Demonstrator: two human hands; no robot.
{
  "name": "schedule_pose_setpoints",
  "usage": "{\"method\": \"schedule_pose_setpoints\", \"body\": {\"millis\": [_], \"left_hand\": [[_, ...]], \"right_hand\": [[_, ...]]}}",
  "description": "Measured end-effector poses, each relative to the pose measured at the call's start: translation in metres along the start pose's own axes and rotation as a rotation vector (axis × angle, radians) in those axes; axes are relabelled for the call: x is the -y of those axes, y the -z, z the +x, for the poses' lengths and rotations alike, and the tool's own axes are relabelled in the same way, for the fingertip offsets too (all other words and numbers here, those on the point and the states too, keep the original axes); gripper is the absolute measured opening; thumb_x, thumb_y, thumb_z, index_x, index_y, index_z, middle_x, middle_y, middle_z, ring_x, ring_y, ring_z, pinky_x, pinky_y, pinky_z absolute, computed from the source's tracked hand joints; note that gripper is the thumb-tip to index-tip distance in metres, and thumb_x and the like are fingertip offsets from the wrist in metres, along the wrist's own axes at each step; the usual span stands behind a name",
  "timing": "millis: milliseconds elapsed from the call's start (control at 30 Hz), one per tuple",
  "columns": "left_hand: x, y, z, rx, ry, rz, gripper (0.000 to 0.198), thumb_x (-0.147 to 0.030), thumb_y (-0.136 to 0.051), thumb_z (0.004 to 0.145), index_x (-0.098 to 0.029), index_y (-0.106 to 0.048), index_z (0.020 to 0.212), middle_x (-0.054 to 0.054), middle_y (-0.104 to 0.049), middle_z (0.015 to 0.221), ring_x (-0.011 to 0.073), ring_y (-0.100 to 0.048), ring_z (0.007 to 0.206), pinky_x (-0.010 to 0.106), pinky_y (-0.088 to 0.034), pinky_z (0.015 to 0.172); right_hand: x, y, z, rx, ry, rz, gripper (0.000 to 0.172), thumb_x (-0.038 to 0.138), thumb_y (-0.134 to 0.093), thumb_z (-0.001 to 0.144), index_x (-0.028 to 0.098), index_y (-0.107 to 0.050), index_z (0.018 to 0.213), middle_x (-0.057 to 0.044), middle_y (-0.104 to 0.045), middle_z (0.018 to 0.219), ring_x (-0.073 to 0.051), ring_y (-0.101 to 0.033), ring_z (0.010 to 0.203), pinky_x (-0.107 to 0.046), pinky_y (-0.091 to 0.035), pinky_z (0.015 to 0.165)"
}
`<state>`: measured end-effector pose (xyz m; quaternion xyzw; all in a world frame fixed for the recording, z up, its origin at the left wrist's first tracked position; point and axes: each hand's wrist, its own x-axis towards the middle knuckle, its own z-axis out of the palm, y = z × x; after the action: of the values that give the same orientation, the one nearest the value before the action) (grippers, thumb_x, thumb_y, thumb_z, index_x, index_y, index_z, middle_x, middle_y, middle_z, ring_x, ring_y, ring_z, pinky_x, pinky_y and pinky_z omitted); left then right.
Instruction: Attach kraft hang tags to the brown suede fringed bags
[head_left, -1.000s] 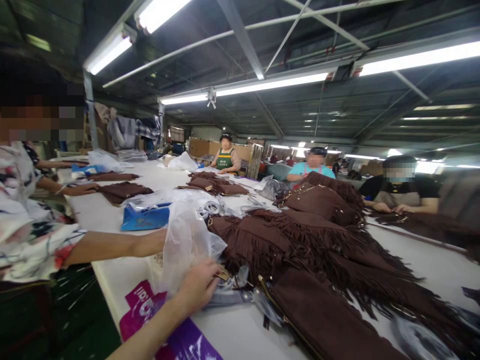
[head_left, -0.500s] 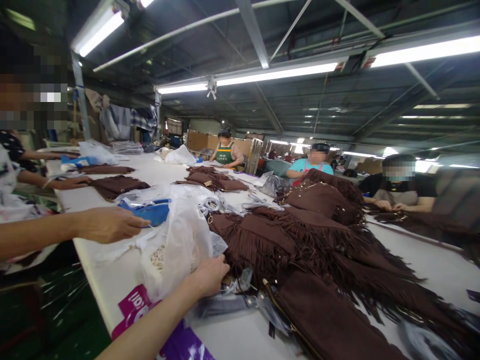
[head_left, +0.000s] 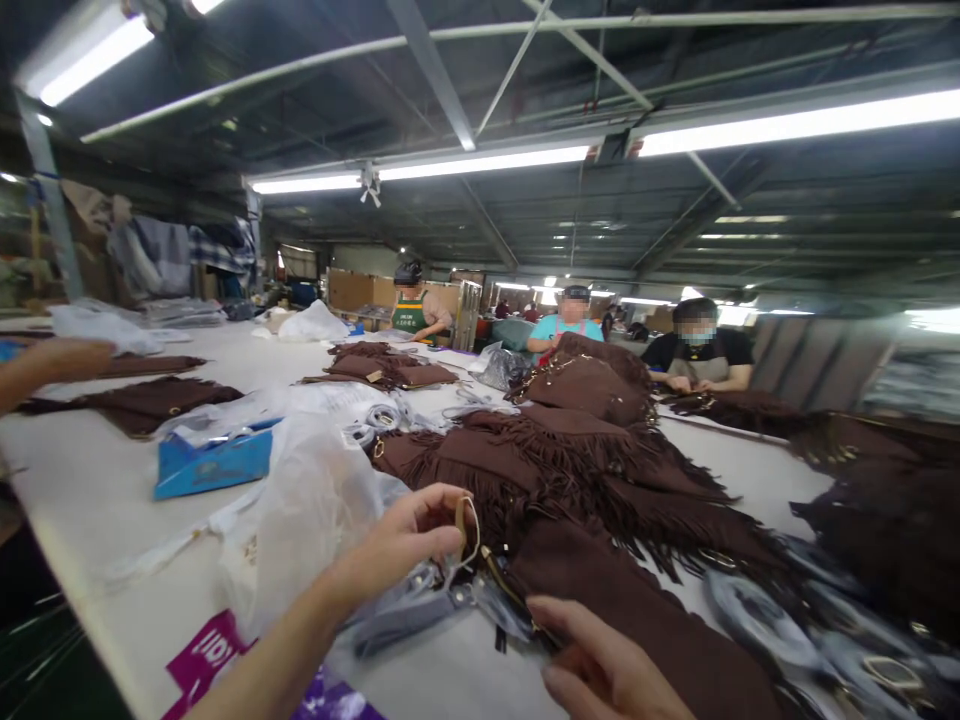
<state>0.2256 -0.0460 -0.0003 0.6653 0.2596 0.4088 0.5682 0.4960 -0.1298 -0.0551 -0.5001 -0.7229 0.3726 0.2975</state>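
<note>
My left hand (head_left: 420, 530) pinches a small tan hang tag (head_left: 460, 520) with a white string loop hanging from it. It is above the edge of the dark brown fringed bags. Low in front, my right hand (head_left: 600, 665) has its fingers loosely apart, with nothing visible in them. It is at the near edge of a brown bag (head_left: 600, 570) that has a gold zipper. Just below my left hand lie grey straps (head_left: 405, 620) in clear plastic. A white translucent plastic bag (head_left: 300, 530) stands left of my left wrist, its contents only faintly visible.
A blue box (head_left: 214, 462) sits left of the plastic bag. More brown fringed bags are heaped at centre and right, with wrapped grey straps (head_left: 757, 615). A co-worker's hand (head_left: 56, 365) reaches in at far left. Several people work across the white table (head_left: 82, 480).
My left hand has lifted from the straps with the tag. My right hand has come into view. The co-worker's arm at left has drawn back from the blue box, and the view has turned right.
</note>
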Motion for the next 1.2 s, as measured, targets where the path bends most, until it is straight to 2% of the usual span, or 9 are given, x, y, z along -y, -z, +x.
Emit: {"method": "schedule_pose_setpoints", "body": {"millis": [100,167,267,367,567,667,767,933,1200], "left_hand": [[0.002,-0.029,0.006,0.091,0.038,-0.152,0.042,-0.034,-0.073,0.076,-0.016,-0.064,0.113,0.007,-0.067,0.103,0.0159,-0.059,0.080,0.025,-0.044,0.064],[0.005,-0.045,0.009,0.119,0.065,-0.189,0.044,-0.037,-0.076,0.076,-0.017,-0.065,0.113,0.007,-0.068,0.103,0.0166,-0.061,0.081,0.026,-0.044,0.067],[0.007,-0.063,0.013,0.140,0.102,-0.198,0.049,-0.040,-0.079,0.074,-0.017,-0.065,0.114,0.008,-0.069,0.104,0.0178,-0.062,0.081,0.028,-0.046,0.071],[0.005,-0.077,0.017,0.169,0.112,-0.207,0.052,-0.041,-0.080,0.073,-0.017,-0.065,0.116,0.009,-0.070,0.108,0.0176,-0.063,0.080,0.030,-0.047,0.073],[0.003,-0.107,0.022,0.250,0.141,-0.253,0.054,-0.042,-0.082,0.071,-0.018,-0.064,0.116,0.010,-0.069,0.109,0.0183,-0.064,0.082,0.028,-0.049,0.071],[0.002,-0.118,0.024,0.256,0.115,-0.218,0.053,-0.041,-0.079,0.074,-0.019,-0.062,0.119,0.010,-0.068,0.114,0.0193,-0.064,0.087,0.028,-0.051,0.074],[0.001,-0.120,0.026,0.202,0.023,-0.074,0.050,-0.040,-0.072,0.079,-0.020,-0.058,0.122,0.011,-0.066,0.117,0.0211,-0.064,0.089,0.029,-0.052,0.072],[0.009,-0.114,0.021,0.167,-0.258,0.545,0.038,-0.024,-0.064,0.081,-0.023,-0.060,0.120,0.006,-0.067,0.104,0.0202,-0.061,0.086,0.030,-0.049,0.078],[0.040,-0.141,0.018,0.577,-0.174,0.667,0.026,-0.006,-0.055,0.075,-0.022,-0.070,0.090,-0.002,-0.069,0.076,0.0133,-0.063,0.072,0.020,-0.044,0.070]], "right_hand": [[0.021,-0.013,0.009,-0.073,-0.004,0.396,0.074,0.039,-0.068,0.079,0.028,-0.037,0.145,-0.013,-0.051,0.140,-0.017,-0.065,0.079,-0.027,-0.053,0.058],[0.035,-0.019,0.009,-0.050,-0.017,0.549,0.084,0.039,-0.074,0.071,0.027,-0.034,0.144,-0.013,-0.056,0.131,-0.017,-0.065,0.076,-0.022,-0.049,0.049],[0.045,-0.020,-0.001,0.022,-0.109,0.628,0.062,0.039,-0.075,0.067,0.020,-0.054,0.122,-0.004,-0.067,0.088,-0.016,-0.064,0.064,-0.016,-0.039,0.040],[0.039,-0.020,-0.015,-0.028,-0.149,0.638,0.036,0.037,-0.073,0.068,0.017,-0.064,0.097,-0.002,-0.063,0.086,-0.011,-0.059,0.058,-0.014,-0.035,0.038],[0.019,-0.028,-0.022,-0.133,-0.004,0.806,0.066,0.038,-0.082,0.064,0.024,-0.052,0.122,-0.007,-0.058,0.120,-0.009,-0.063,0.063,-0.012,-0.032,0.034],[0.019,-0.031,-0.024,-0.073,-0.069,0.885,0.063,0.063,-0.081,0.061,0.016,-0.057,0.097,-0.009,-0.065,0.098,-0.010,-0.062,0.055,-0.013,-0.032,0.033],[0.022,-0.024,-0.040,-0.024,-0.180,0.809,0.056,0.067,-0.076,0.063,0.018,-0.052,0.076,0.001,-0.059,0.062,-0.006,-0.050,0.044,-0.014,-0.031,0.038],[0.020,0.006,-0.089,-0.102,-0.223,0.519,0.042,0.059,-0.061,0.079,0.017,-0.059,0.080,0.003,-0.056,0.060,-0.006,-0.041,0.044,-0.016,-0.028,0.042],[0.017,0.062,-0.158,-0.508,-0.033,0.137,0.032,0.038,-0.064,0.086,0.017,-0.066,0.062,-0.008,-0.066,0.098,-0.019,-0.059,0.087,-0.025,-0.041,0.069]]}}
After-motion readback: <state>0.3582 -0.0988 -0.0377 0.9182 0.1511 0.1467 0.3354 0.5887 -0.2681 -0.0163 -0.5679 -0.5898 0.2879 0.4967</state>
